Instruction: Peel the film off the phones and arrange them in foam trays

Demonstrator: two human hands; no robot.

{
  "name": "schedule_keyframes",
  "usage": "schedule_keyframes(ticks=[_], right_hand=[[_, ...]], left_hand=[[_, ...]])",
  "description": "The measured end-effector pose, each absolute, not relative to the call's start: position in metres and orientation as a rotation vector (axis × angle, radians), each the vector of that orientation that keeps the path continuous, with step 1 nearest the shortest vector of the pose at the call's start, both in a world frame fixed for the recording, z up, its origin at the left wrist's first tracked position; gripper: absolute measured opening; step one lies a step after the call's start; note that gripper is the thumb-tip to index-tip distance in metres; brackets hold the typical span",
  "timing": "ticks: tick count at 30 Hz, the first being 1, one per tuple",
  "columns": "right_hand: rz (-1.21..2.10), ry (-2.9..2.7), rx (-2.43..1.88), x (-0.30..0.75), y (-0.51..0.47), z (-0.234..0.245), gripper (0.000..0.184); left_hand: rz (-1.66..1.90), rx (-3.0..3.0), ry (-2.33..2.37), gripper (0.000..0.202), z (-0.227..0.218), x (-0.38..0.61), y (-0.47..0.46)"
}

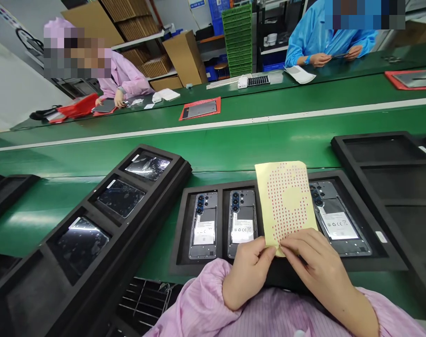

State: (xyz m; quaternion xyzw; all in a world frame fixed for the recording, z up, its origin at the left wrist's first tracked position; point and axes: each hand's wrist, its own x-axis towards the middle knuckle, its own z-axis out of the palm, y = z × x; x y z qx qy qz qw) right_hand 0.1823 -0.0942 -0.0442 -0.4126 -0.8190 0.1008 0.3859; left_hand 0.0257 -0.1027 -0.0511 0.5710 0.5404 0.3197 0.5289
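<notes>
The left hand [248, 270] and right hand [320, 263] are both pinching the lower edge of a yellow sheet [286, 196], the grip of each being clamped on it between thumb and finger, with the two thumbs almost meeting. The yellow sheet is showing rows of small red marks around a plain patch, and is sitting over the middle of a black phone tray [392, 263], hiding part of it. In that tray three phones [241, 223] are lying with their camera lenses upward and white labels showing. To the left, another tray [127, 230] is holding dark glossy panels [121, 197]; all are resting on a green table [241, 152]. Across it, a person in pink [128, 75] is handling a flat dark piece [104, 106], while a person in blue [306, 40] is holding something thin in both hands.
</notes>
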Motion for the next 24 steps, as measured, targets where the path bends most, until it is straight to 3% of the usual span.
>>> schedule_keyframes(ticks=[17, 24], right_hand=[[0.48, -2.045, -1.027, 0.195, -0.086, -0.034, 0.016], [0.765, -2.639, -1.072, 0.249, -0.062, -0.022, 0.019]], left_hand=[[0.848, 1.343, 1.357, 0.024, -0.054, 0.019, -0.097], [1.069, 0.893, 1.372, 0.028, -0.062, -0.001, -0.078]])
